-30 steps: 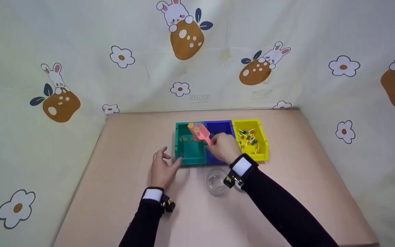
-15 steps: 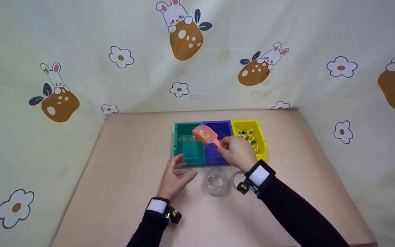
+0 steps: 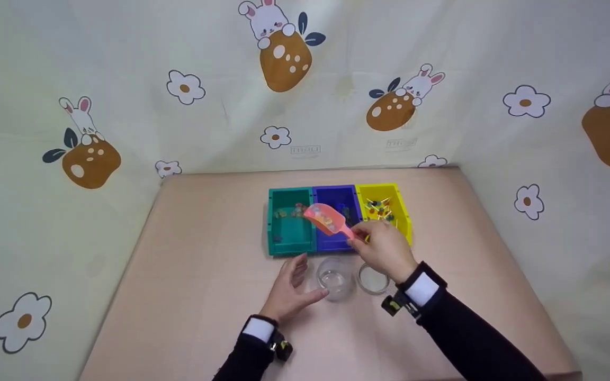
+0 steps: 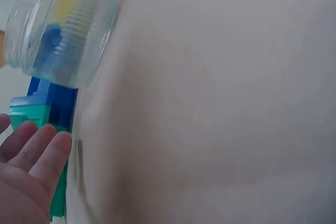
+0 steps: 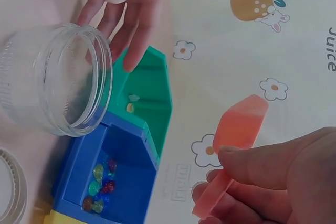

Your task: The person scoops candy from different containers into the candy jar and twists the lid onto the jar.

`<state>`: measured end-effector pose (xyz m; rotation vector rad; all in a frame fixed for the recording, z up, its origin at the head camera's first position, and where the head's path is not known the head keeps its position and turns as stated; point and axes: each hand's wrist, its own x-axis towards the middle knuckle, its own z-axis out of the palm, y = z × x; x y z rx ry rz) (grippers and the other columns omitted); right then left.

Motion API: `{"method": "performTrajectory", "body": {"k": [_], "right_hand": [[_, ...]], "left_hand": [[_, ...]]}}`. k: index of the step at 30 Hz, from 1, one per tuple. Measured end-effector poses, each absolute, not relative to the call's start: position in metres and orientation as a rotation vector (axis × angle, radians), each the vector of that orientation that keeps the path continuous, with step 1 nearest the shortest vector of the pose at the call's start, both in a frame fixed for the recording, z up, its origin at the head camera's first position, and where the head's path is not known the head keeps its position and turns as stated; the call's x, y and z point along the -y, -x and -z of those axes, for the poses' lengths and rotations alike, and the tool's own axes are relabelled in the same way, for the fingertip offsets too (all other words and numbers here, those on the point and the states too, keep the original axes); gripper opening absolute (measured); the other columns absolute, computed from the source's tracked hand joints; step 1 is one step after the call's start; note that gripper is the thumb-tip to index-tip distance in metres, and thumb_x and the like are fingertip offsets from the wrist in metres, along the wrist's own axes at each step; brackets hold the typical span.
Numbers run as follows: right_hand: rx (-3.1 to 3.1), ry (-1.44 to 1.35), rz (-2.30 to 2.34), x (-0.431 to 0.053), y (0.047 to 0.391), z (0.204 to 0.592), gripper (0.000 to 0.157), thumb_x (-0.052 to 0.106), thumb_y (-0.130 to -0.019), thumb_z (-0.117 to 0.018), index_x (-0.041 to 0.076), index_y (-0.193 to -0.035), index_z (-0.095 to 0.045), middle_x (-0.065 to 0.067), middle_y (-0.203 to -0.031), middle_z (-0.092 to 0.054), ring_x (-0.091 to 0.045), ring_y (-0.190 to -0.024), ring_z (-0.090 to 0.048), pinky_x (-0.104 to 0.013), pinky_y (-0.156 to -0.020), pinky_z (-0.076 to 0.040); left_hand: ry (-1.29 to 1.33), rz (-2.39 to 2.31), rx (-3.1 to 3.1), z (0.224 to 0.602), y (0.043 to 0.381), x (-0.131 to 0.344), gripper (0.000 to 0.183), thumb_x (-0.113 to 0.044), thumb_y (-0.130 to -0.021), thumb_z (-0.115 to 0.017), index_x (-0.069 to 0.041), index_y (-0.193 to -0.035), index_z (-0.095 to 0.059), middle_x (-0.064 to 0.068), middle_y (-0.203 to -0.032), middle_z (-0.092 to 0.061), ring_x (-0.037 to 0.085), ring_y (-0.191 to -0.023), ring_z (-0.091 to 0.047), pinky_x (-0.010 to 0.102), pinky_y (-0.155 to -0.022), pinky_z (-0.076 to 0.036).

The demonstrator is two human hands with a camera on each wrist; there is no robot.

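My right hand (image 3: 384,248) pinches the handle of a pink scoop (image 3: 326,218), held over the green and blue bins with small coloured pieces in its bowl. In the right wrist view the thumb presses on the scoop (image 5: 239,127) near its neck. A clear glass jar (image 3: 333,279) stands uncovered in front of the bins. Beside the jar is my left hand (image 3: 292,291), fingers spread and thumb overlapping the jar's edge in the head view. The left wrist view shows straight fingers apart from the jar (image 4: 63,30).
Three joined bins stand behind the jar: a green bin (image 3: 292,233) with small pieces, a blue bin (image 3: 331,241) with coloured beads, and a yellow bin (image 3: 371,191) with bead-headed sticks. A round jar lid (image 3: 374,279) lies right of the jar. A patterned cloth (image 3: 220,137) walls the table.
The scoop and right hand have moved right and toward me from above the green bin. My left hand has shifted right from the green bin to beside the jar. The lid has come into view.
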<state>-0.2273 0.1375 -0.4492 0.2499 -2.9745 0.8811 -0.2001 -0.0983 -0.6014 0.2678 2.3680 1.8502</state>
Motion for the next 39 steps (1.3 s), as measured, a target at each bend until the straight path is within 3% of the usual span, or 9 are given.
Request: {"method": "performTrajectory", "body": {"k": [4, 9, 20, 31, 39], "right_hand": [[2.952, -0.277, -0.863, -0.145, 0.221, 0.451, 0.024, 0.026, -0.099, -0.084, 0.010, -0.117, -0.083, -0.009, -0.112, -0.079, -0.028, -0.098, -0.061, -0.043, -0.090, -0.056], [2.938, -0.315, -0.850, -0.159, 0.213, 0.454, 0.026, 0.027, -0.098, -0.085, 0.010, -0.118, -0.083, -0.008, -0.109, -0.080, -0.026, -0.096, -0.059, -0.039, -0.085, -0.051], [2.993, -0.256, -0.817, -0.195, 0.198, 0.472, 0.023, 0.026, -0.097, -0.086, 0.011, -0.115, -0.084, -0.005, -0.100, -0.076, -0.024, -0.095, -0.056, -0.037, -0.082, -0.050], [2.970, -0.279, -0.779, -0.214, 0.191, 0.473, 0.021, 0.020, -0.097, -0.085, 0.012, -0.116, -0.085, -0.006, -0.108, -0.080, -0.023, -0.092, -0.056, -0.036, -0.078, -0.047], [3.008, -0.282, -0.728, -0.212, 0.189, 0.472, 0.024, 0.017, -0.098, -0.084, 0.008, -0.120, -0.083, -0.009, -0.114, -0.078, -0.027, -0.097, -0.065, -0.051, -0.095, -0.061]], "left_hand": [[-0.314, -1.836, -2.376, 0.603, 0.199, 0.090, 0.104, -0.029, -0.085, -0.096, 0.001, -0.166, -0.038, 0.026, -0.168, -0.043, 0.046, -0.157, -0.044, 0.056, -0.130, -0.040], [-0.365, -1.786, -2.420, 0.603, 0.202, 0.082, 0.105, -0.030, -0.084, -0.096, 0.002, -0.166, -0.039, 0.027, -0.166, -0.045, 0.047, -0.155, -0.046, 0.057, -0.128, -0.042], [-0.343, -1.688, -2.484, 0.604, 0.205, 0.072, 0.102, -0.034, -0.084, -0.097, -0.003, -0.165, -0.043, 0.022, -0.163, -0.051, 0.042, -0.153, -0.049, 0.059, -0.127, -0.044], [-0.383, -1.661, -2.495, 0.608, 0.207, 0.071, 0.099, -0.029, -0.084, -0.096, -0.004, -0.164, -0.045, 0.021, -0.162, -0.053, 0.040, -0.152, -0.051, 0.058, -0.127, -0.044], [-0.406, -1.691, -2.489, 0.608, 0.206, 0.072, 0.093, -0.027, -0.083, -0.097, -0.005, -0.161, -0.051, 0.017, -0.155, -0.061, 0.036, -0.148, -0.055, 0.056, -0.126, -0.046]]}}
